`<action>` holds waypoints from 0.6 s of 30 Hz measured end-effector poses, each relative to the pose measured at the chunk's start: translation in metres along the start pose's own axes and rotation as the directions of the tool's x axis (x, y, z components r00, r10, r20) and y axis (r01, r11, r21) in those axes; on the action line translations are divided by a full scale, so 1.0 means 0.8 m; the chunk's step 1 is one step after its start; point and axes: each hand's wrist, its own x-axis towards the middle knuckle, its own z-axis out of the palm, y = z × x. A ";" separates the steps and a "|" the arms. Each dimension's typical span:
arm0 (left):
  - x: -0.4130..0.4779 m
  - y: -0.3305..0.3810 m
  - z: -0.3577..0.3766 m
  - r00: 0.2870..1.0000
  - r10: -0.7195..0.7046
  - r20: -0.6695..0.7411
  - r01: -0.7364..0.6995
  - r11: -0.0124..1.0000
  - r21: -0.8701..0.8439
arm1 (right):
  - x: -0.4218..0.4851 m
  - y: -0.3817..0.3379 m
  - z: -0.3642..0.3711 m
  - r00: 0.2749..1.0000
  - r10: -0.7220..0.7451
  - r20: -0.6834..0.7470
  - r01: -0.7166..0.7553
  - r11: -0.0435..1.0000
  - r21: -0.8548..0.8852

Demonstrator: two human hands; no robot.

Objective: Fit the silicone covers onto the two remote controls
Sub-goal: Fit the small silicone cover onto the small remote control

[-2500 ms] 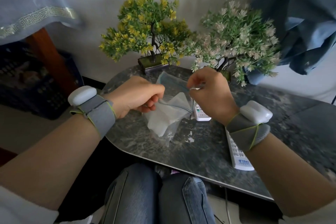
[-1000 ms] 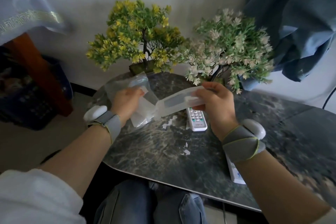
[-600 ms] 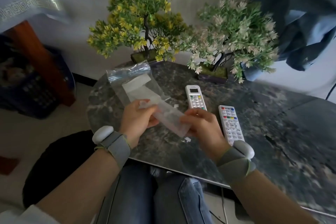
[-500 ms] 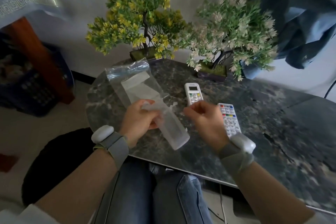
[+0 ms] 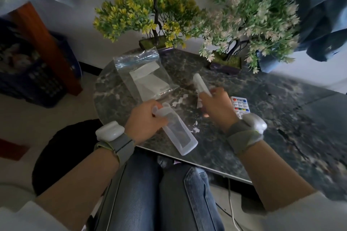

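Observation:
My left hand (image 5: 145, 121) grips one end of a clear silicone cover (image 5: 180, 134), which slants down to the right over the table's front edge. My right hand (image 5: 216, 108) is closed around the small white remote control (image 5: 201, 85), lifted off the table with its top end pointing up and away. The second remote (image 5: 240, 106), white with coloured buttons, lies flat on the table just right of that hand, partly hidden by my wrist. A clear zip bag (image 5: 144, 75) lies on the table behind my left hand, with another pale cover inside it.
The dark marble table (image 5: 281, 118) has a rounded left corner. Two potted artificial trees, yellow-green (image 5: 150, 11) and pale green (image 5: 244, 17), stand along its far edge. A dark crate (image 5: 33, 80) sits on the floor at left. Blue cloth (image 5: 319, 9) hangs at right.
The cover came out of the zip bag, and the bag now lies on the table. My right hand let go of the cover and picked up the small white remote.

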 end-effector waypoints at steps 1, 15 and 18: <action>-0.002 -0.001 0.000 1.000 0.000 -0.020 0.000 1.000 0.003 | -0.010 0.000 -0.003 0.991 0.069 0.115 -0.095 0.964 0.246; -0.015 0.004 0.014 0.988 -0.062 -0.141 0.081 0.988 0.131 | -0.080 0.010 0.013 0.921 -0.183 0.343 0.342 0.801 -0.492; -0.018 0.015 0.018 0.987 -0.098 -0.129 0.123 0.972 0.200 | -0.086 0.009 0.024 0.908 -0.266 0.323 0.414 0.683 -0.601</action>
